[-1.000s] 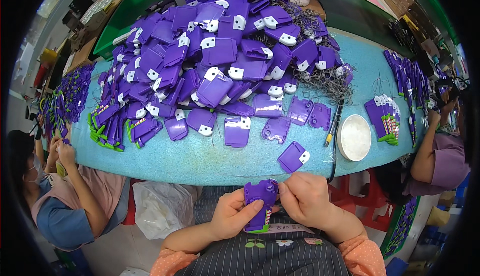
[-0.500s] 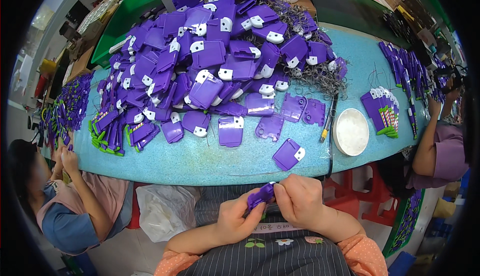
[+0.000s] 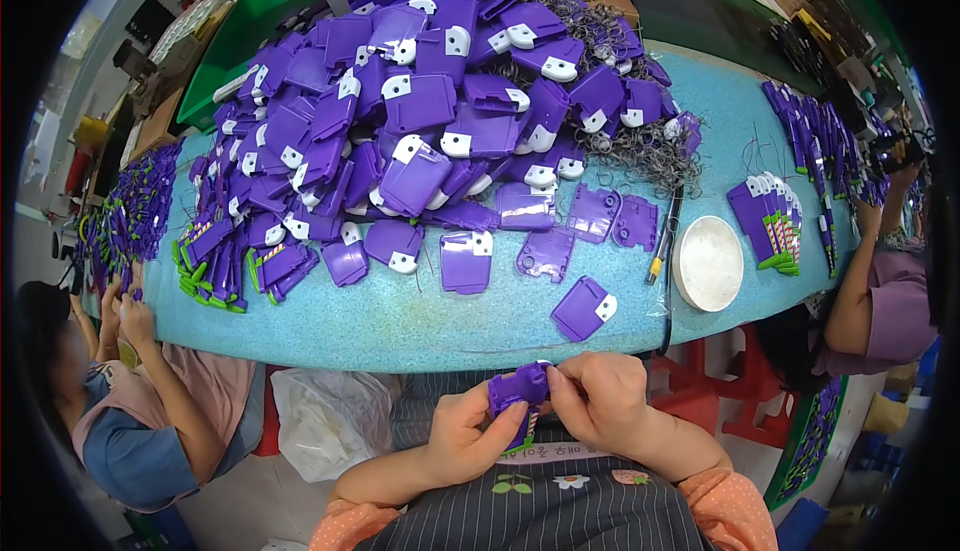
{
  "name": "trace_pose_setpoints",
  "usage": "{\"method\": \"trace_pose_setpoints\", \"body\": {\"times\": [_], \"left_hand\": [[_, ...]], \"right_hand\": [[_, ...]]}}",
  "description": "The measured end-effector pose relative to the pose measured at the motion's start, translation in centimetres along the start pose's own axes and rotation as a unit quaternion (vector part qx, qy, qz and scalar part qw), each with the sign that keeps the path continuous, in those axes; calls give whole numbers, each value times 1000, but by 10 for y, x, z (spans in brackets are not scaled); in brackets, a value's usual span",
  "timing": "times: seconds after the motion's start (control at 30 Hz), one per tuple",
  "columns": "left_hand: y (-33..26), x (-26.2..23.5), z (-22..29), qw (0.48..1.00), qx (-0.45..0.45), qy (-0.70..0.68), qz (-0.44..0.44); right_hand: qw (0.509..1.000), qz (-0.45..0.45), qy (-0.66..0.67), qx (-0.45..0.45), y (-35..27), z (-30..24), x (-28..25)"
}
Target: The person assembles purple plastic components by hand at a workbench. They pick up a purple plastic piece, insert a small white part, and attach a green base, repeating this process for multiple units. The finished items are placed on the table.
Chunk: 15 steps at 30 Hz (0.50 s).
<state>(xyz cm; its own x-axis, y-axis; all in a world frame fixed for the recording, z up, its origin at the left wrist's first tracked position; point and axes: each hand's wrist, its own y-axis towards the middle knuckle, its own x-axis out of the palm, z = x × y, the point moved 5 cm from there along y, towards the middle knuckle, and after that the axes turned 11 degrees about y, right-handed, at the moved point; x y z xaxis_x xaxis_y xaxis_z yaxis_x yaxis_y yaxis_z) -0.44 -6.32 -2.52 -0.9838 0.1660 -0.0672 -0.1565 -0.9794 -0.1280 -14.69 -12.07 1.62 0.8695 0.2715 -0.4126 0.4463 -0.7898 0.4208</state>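
Observation:
In front of my apron, my left hand grips a purple plastic part, its thumb laid across the lower side. A striped strip and a bit of green show at the part's lower end. My right hand is closed, thumb and curled fingers pinching the part's upper right corner. Whatever small thing those right fingers may cover is hidden. On the table just beyond lies a single purple piece with a white corner. Farther up, several purple plates without white corners lie flat beside a purple-and-white piece.
A big heap of purple-and-white pieces covers the back left of the blue table. Dark wire rings are tangled at its right. A white bowl, a cutter-like tool and fanned pieces stand right. Co-workers sit on both sides.
The held part has turned so more of its face and the striped strip show. My right hand stays pinched at its corner. The view has shifted slightly.

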Motion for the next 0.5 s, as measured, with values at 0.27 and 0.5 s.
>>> {"method": "trace_pose_setpoints", "body": {"times": [0.27, 0.5], "left_hand": [[5, 2, 24, 968, 111, 225, 13], [3, 20, 31, 924, 222, 295, -99]], "right_hand": [[998, -22, -41, -35, -4, 0, -4], [980, -165, 76, 75, 15, 12, -8]]}}
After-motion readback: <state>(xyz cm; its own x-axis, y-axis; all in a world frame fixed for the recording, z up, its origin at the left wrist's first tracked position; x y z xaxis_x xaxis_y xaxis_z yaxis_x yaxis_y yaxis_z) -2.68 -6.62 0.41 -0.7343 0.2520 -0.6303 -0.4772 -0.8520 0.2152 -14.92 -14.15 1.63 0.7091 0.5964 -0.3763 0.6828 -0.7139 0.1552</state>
